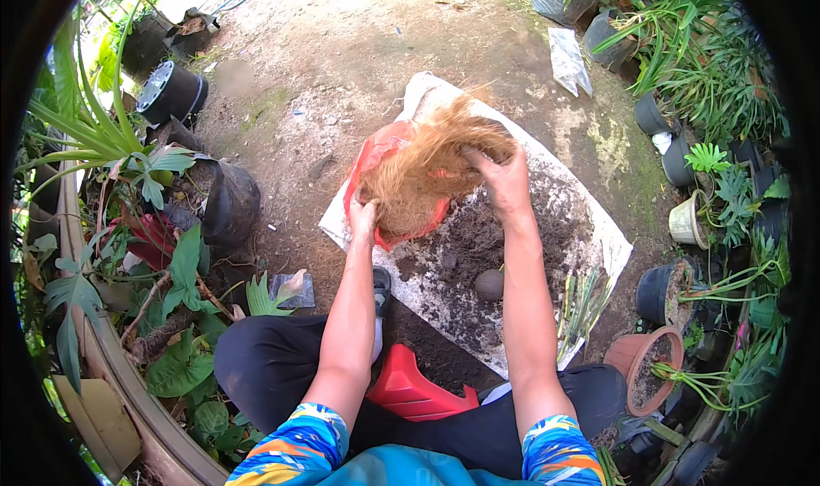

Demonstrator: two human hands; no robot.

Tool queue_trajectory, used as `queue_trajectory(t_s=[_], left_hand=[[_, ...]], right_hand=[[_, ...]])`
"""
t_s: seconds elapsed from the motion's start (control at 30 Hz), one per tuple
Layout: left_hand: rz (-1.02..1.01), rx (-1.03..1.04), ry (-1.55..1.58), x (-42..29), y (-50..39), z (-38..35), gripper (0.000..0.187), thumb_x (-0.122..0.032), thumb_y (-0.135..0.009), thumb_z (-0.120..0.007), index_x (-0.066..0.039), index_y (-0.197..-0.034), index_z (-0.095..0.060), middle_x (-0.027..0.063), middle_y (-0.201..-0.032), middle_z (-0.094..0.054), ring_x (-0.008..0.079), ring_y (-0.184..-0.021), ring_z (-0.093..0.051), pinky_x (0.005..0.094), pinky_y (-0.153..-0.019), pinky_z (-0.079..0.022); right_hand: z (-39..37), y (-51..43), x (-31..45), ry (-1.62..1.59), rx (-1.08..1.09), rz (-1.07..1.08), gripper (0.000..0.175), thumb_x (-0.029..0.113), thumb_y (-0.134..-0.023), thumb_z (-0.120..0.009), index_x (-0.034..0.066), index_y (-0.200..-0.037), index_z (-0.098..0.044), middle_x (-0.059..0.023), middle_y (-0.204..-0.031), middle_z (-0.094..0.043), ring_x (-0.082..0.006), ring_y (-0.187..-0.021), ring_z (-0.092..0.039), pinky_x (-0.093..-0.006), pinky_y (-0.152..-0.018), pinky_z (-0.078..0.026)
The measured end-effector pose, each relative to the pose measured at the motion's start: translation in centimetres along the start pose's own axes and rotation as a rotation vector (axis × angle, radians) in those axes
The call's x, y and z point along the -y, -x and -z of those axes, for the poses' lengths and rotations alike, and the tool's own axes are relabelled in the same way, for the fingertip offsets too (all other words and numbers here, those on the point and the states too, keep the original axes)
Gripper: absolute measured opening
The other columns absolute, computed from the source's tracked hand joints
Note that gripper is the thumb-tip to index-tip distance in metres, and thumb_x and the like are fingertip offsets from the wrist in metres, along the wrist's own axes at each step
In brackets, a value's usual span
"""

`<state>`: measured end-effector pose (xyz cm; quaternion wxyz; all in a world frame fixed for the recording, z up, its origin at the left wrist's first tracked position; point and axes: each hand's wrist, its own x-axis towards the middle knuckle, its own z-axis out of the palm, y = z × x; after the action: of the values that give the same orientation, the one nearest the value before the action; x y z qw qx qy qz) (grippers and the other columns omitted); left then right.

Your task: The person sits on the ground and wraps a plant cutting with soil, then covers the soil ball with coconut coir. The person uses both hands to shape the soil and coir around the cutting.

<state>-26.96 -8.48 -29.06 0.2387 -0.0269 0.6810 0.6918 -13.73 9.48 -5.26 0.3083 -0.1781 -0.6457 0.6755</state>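
A thick tuft of brown coconut fibre [442, 143] rises out of a red plastic bag [384, 140]. My right hand [506, 182] grips the tuft's right end above the soil. At the bag's near left side, my left hand [363, 217] is closed on its edge, against the fibre; the fingertips are partly hidden. Under both lies a white woven sack [605, 236], spread flat and bearing dark soil [532, 242]. A round dark ball-like object [490, 285] rests on the soil near my right forearm. Long green leaf cuttings [582, 306] lie at the sack's right corner.
A red plastic stool [416, 387] is between my legs. Potted plants line both sides, including a black grow bag [230, 201] at left and a terracotta-coloured pot [647, 367] at right. A clear plastic bag [569, 60] lies on the ground farther off.
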Motion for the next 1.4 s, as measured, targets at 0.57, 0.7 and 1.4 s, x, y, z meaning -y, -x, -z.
queue_trajectory(t_s=[0.57, 0.7, 1.4], left_hand=[[-0.185, 0.773, 1.238, -11.8, 10.8, -0.6, 0.088, -0.063, -0.079, -0.071, -0.012, -0.145, -0.044, 0.0089, -0.146, -0.050, 0.0297, -0.131, -0.050, 0.0500, -0.112, -0.040], [-0.241, 0.577, 1.127, -13.7, 13.1, -0.1, 0.083, -0.057, -0.082, -0.071, -0.013, -0.147, -0.044, 0.0070, -0.149, -0.047, 0.0283, -0.134, -0.047, 0.0477, -0.112, -0.040], [0.060, 0.223, 1.000, -13.7, 17.4, -0.1, 0.038, -0.021, -0.099, -0.060, -0.004, -0.133, -0.057, 0.0119, -0.130, -0.063, 0.0292, -0.119, -0.060, 0.0434, -0.105, -0.048]], right_hand=[[-6.9, 3.4, -2.3, -0.789, -0.320, -0.605, 0.042, 0.011, -0.085, -0.070, -0.0029, -0.122, -0.058, -0.0170, -0.126, -0.063, -0.0273, -0.099, -0.070, -0.0399, -0.092, -0.058], [-9.7, 7.5, -1.2, -0.584, -0.235, -0.516, 0.046, 0.006, -0.085, -0.072, -0.0033, -0.127, -0.055, -0.0159, -0.127, -0.063, -0.0255, -0.110, -0.064, -0.0373, -0.098, -0.051], [12.8, 12.6, -9.3, 0.441, -0.068, -0.834, 0.053, 0.051, -0.085, -0.072, 0.0088, -0.116, -0.063, -0.0109, -0.116, -0.066, -0.0194, -0.097, -0.065, -0.0407, -0.070, -0.053]])
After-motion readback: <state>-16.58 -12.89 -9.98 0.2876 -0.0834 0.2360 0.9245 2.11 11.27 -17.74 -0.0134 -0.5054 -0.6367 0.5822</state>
